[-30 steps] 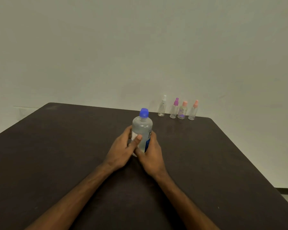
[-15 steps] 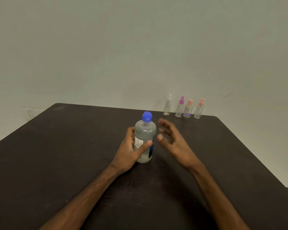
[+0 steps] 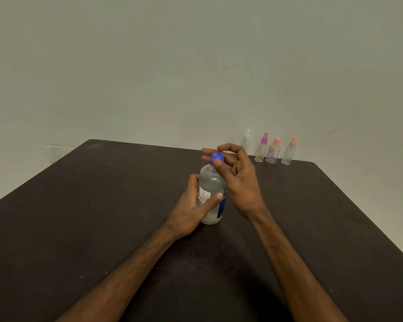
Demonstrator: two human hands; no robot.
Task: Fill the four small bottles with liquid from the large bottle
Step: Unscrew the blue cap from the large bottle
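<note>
Large bottle (image 3: 211,194) upright mid-table, clear liquid inside. Left hand (image 3: 191,209) wraps its body, thumb across label. Right hand (image 3: 236,175) above, thumb and fingers pinching blue cap (image 3: 217,157), cap on neck. Four small bottles (image 3: 269,148) in row at far right edge of dark table (image 3: 79,217), against wall, caps on, well apart from hands.
</note>
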